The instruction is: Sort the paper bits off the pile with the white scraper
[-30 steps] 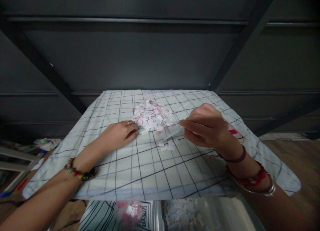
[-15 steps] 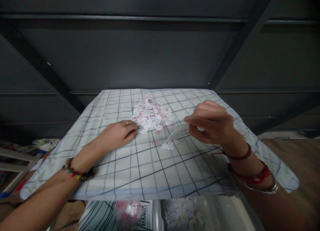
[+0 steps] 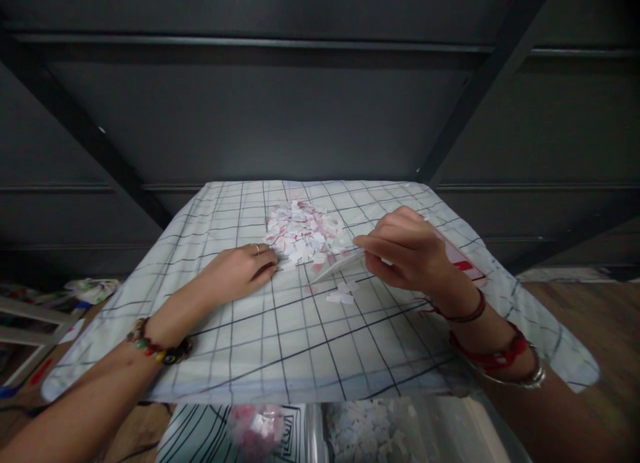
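A loose pile of white and pink paper scraps [image 3: 303, 229] lies on the checked cloth. My left hand [image 3: 245, 269] rests at the pile's near left edge, fingers loosely bent and thumb apart, with no object visible in it. Pinched in my right hand [image 3: 400, 249] are slim pale tweezers [image 3: 339, 264], pointing down and left toward the pile's near right side. Blur hides whether their tips hold a scrap. A few separate white scraps [image 3: 342, 293] lie on the cloth just below the tweezers.
Behind my right wrist is a flat pink-and-red item [image 3: 465, 263]. In front of the table's near edge are a clear container [image 3: 425, 429] with many paper scraps and a plastic bag of pink bits [image 3: 257, 428]. A dark panelled wall [image 3: 260, 116] stands behind the table [image 3: 225, 356].
My right hand has moved slightly left, and the tweezers have swung up from the small separate scraps toward the pile. The pink-and-red item now shows behind the wrist. My left hand stays put.
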Demonstrator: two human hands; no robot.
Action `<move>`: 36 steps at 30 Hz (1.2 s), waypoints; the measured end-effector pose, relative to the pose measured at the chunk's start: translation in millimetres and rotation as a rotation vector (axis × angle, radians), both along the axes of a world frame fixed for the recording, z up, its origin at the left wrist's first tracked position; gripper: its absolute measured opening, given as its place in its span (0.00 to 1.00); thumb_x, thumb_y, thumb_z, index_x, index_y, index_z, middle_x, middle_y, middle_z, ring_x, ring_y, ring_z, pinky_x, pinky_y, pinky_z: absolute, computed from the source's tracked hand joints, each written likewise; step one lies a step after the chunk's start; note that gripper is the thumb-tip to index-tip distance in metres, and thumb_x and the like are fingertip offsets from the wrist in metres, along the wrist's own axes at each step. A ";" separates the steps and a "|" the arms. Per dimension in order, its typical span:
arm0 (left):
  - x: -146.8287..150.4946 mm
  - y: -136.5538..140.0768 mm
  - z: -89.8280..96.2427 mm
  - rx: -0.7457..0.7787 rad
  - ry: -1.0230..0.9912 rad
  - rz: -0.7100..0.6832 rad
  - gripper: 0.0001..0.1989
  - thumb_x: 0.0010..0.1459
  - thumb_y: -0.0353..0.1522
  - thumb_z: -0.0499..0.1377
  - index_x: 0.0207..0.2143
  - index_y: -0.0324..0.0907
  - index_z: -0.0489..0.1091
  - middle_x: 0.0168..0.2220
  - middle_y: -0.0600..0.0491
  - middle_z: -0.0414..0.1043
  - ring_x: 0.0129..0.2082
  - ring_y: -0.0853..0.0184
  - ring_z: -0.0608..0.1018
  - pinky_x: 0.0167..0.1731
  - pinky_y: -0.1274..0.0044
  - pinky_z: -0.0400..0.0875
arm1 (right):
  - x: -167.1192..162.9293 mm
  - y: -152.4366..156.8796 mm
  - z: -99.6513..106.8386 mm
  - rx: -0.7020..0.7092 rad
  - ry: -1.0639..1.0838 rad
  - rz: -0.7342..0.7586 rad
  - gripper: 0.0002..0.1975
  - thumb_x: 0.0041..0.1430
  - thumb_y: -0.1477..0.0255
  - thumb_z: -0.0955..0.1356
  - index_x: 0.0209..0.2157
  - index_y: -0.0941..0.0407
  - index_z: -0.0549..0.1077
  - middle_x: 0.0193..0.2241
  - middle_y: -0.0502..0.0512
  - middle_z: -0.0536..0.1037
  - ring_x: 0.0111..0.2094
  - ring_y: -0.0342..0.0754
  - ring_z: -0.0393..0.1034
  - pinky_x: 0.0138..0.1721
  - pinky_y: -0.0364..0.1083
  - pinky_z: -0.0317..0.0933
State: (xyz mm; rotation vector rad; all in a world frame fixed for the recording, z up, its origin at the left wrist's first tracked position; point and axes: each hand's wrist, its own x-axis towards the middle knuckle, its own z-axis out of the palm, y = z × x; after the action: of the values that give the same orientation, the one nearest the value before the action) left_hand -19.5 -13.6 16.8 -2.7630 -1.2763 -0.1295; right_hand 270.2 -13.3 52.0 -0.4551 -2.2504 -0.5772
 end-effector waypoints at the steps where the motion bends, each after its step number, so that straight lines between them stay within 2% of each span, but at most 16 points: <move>1: -0.3 0.1 -0.2 -0.001 0.000 0.002 0.17 0.62 0.34 0.44 0.36 0.39 0.70 0.35 0.48 0.72 0.32 0.64 0.74 0.28 0.75 0.68 | -0.8 -1.3 0.5 0.011 0.026 0.019 0.09 0.52 0.80 0.62 0.33 0.54 0.66 0.19 0.44 0.67 0.23 0.42 0.57 0.27 0.45 0.52; 6: -1.7 0.2 -1.7 -0.020 0.000 0.009 0.16 0.63 0.35 0.44 0.38 0.39 0.70 0.36 0.47 0.72 0.33 0.63 0.75 0.30 0.74 0.68 | -2.8 -4.5 0.1 0.001 0.051 0.107 0.11 0.51 0.80 0.63 0.36 0.54 0.67 0.21 0.46 0.69 0.23 0.41 0.60 0.27 0.45 0.53; 9: -1.9 -0.2 -1.9 -0.020 0.003 0.014 0.17 0.63 0.35 0.43 0.38 0.39 0.70 0.37 0.47 0.71 0.34 0.63 0.75 0.31 0.74 0.68 | -2.1 -0.7 -2.5 0.007 0.008 0.006 0.10 0.51 0.80 0.62 0.35 0.53 0.67 0.19 0.45 0.68 0.24 0.42 0.59 0.27 0.45 0.51; 12: -1.8 -0.2 -1.3 -0.028 0.024 0.017 0.17 0.63 0.35 0.43 0.39 0.39 0.70 0.37 0.47 0.71 0.34 0.63 0.75 0.31 0.74 0.68 | -0.5 3.6 -4.4 0.033 0.058 -0.080 0.09 0.52 0.80 0.62 0.35 0.54 0.67 0.18 0.45 0.67 0.24 0.43 0.59 0.28 0.46 0.50; 16: -2.0 0.2 -1.0 -0.018 0.021 0.017 0.17 0.63 0.35 0.43 0.38 0.39 0.70 0.37 0.47 0.71 0.33 0.63 0.75 0.30 0.74 0.68 | -5.8 2.6 -5.5 0.017 0.049 -0.070 0.09 0.55 0.78 0.62 0.38 0.54 0.66 0.21 0.46 0.69 0.26 0.43 0.59 0.29 0.45 0.52; 21: -2.4 1.0 -3.0 -0.007 -0.009 0.010 0.16 0.63 0.35 0.44 0.37 0.40 0.70 0.36 0.48 0.72 0.33 0.63 0.74 0.29 0.74 0.67 | -23.2 -6.1 -4.1 0.039 -0.127 -0.090 0.08 0.58 0.80 0.60 0.39 0.58 0.67 0.21 0.47 0.70 0.25 0.43 0.57 0.27 0.45 0.50; 25: -2.1 -0.6 -1.6 -0.004 0.003 0.015 0.17 0.63 0.35 0.43 0.38 0.39 0.70 0.36 0.48 0.72 0.33 0.64 0.74 0.29 0.75 0.67 | -25.8 -10.4 -2.6 0.102 -0.178 -0.013 0.06 0.59 0.79 0.60 0.35 0.58 0.67 0.22 0.48 0.70 0.26 0.42 0.58 0.27 0.45 0.50; 29: -1.2 -2.4 1.3 -0.018 0.021 0.027 0.16 0.63 0.34 0.43 0.39 0.39 0.70 0.38 0.48 0.72 0.33 0.64 0.75 0.29 0.75 0.67 | -24.6 -11.4 -2.0 0.139 -0.109 0.023 0.07 0.58 0.80 0.62 0.39 0.59 0.66 0.24 0.48 0.72 0.28 0.42 0.59 0.29 0.45 0.52; 33: -1.3 -1.1 0.5 -0.014 0.029 0.025 0.16 0.63 0.34 0.44 0.39 0.39 0.69 0.37 0.48 0.72 0.33 0.64 0.74 0.29 0.76 0.67 | -25.4 -11.8 -1.1 0.134 -0.224 0.027 0.08 0.57 0.82 0.63 0.39 0.62 0.67 0.24 0.49 0.72 0.29 0.42 0.60 0.30 0.46 0.52; 36: -2.4 -0.1 -1.5 -0.001 0.012 0.003 0.16 0.63 0.34 0.44 0.39 0.39 0.69 0.37 0.47 0.71 0.32 0.64 0.74 0.29 0.75 0.67 | -20.9 -12.6 -1.3 0.103 -0.167 0.088 0.07 0.57 0.80 0.63 0.38 0.61 0.67 0.24 0.48 0.72 0.30 0.42 0.61 0.30 0.46 0.52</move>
State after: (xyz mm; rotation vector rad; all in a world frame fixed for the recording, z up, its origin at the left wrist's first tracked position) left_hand -21.9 -13.7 15.4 -2.7583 -1.2784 -0.1117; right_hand 249.3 -25.9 50.7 -0.2625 -2.3716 -0.7039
